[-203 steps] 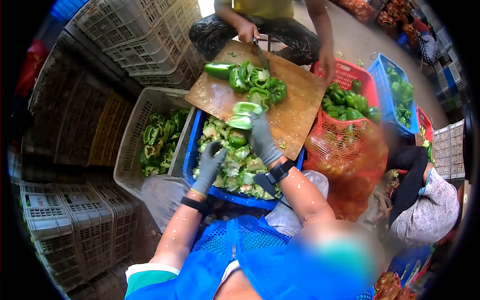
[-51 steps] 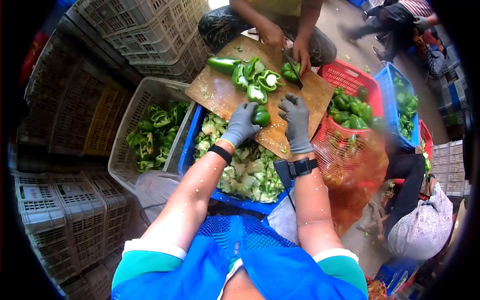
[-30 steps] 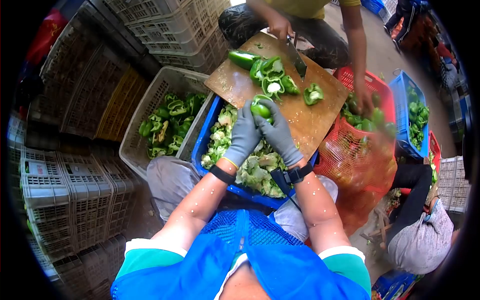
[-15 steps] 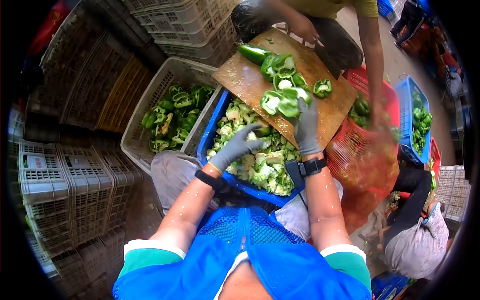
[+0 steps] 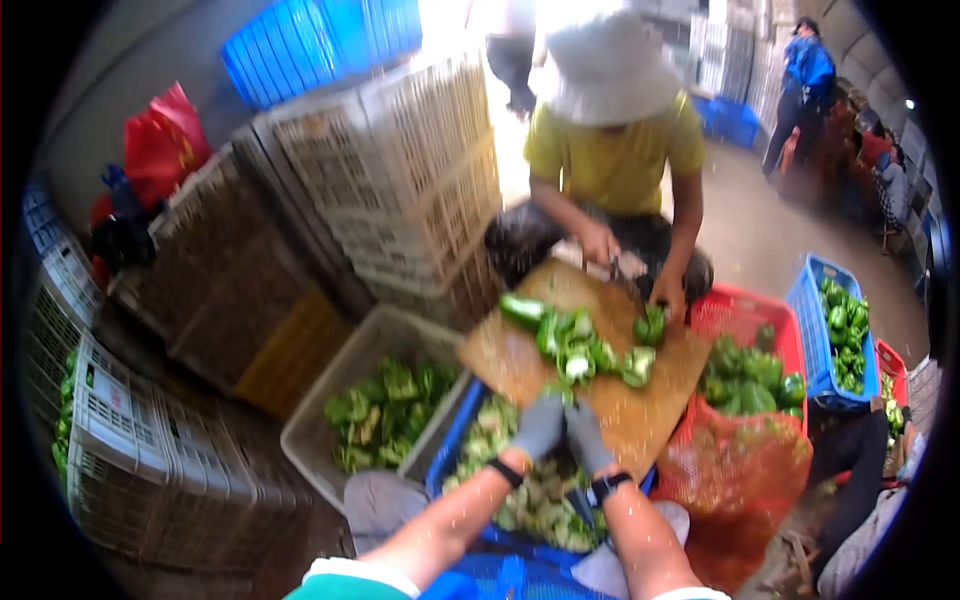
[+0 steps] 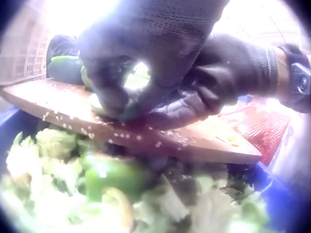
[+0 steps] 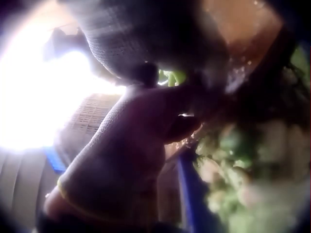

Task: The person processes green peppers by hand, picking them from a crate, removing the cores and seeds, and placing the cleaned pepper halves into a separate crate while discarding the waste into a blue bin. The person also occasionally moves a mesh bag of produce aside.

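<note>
Both gray-gloved hands meet at the near edge of the wooden cutting board (image 5: 520,355). My left hand (image 5: 541,425) and right hand (image 5: 585,438) curl their fingers round a green bell pepper (image 5: 560,392), mostly hidden by the gloves. A bit of its green shows between the hands in the right wrist view. Cut pepper halves (image 5: 575,362) lie on the board just beyond. Below the hands, a blue crate (image 5: 447,450) holds pale pepper cores (image 5: 540,505) and a green pepper piece (image 6: 114,177). Across the board, another person holds a knife (image 5: 632,290) beside a pepper (image 5: 650,325).
A gray crate (image 5: 312,432) of cut peppers stands to the left, with stacked crates (image 5: 400,170) behind. To the right are a red crate (image 5: 735,312) of whole peppers, a red mesh bag (image 5: 735,470) and a blue crate (image 5: 822,375).
The right hand has come back from the cut pepper halves over the board and joined the left hand. The head view has tilted up. The other person has brought a pepper to the board.
</note>
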Available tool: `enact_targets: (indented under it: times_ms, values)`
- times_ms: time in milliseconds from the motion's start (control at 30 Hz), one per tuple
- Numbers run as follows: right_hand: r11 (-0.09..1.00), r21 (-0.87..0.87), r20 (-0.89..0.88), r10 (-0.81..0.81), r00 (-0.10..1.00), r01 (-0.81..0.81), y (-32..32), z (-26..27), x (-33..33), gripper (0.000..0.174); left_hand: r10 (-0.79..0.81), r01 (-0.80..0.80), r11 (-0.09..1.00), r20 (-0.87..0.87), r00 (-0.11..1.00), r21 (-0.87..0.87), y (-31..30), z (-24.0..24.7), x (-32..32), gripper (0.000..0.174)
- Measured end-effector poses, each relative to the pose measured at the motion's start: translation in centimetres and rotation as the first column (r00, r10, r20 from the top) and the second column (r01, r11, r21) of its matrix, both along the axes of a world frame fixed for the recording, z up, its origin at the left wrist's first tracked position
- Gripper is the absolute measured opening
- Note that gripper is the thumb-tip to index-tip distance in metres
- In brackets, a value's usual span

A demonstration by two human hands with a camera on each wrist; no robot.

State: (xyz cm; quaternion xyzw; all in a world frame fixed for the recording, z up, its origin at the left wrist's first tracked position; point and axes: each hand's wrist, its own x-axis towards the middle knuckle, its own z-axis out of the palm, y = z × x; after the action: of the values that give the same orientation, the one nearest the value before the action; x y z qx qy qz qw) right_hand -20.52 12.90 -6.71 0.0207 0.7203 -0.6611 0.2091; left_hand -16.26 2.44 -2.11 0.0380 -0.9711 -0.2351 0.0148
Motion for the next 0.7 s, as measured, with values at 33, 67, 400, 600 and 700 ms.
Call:
enact_targets:
  times_ms: [33,67,400,600,700]
  values:
    - [0.989,-0.145,0.141,0.005,0.990,0.016,-0.2,-0.3,0.5,0.034,0.029,-0.027,0.999,0.030,0.999,-0.045,0.2,0.5,0.5,0.026]
    - [0.934,-0.355,0.252,0.066,0.965,0.029,-0.2,-1.7,0.5,0.037,0.062,-0.056,0.995,0.071,0.996,-0.078,0.4,0.5,0.8,0.030]
    - [0.918,-0.393,0.396,0.120,0.911,0.050,-0.8,2.4,5.0,0.035,0.016,-0.197,0.333,0.203,0.979,0.922,-1.3,1.1,5.6,0.054]
    - [0.829,-0.371,-0.058,0.429,0.901,-0.419,0.5,7.0,5.3,0.031,-0.058,0.054,0.653,-0.021,0.998,0.756,-2.6,3.1,8.6,0.064]
    - [0.846,-0.066,-0.413,0.460,0.786,-0.530,1.0,7.9,5.9,0.029,0.071,-0.003,0.712,-0.068,0.995,0.702,-1.6,4.5,8.7,0.060]
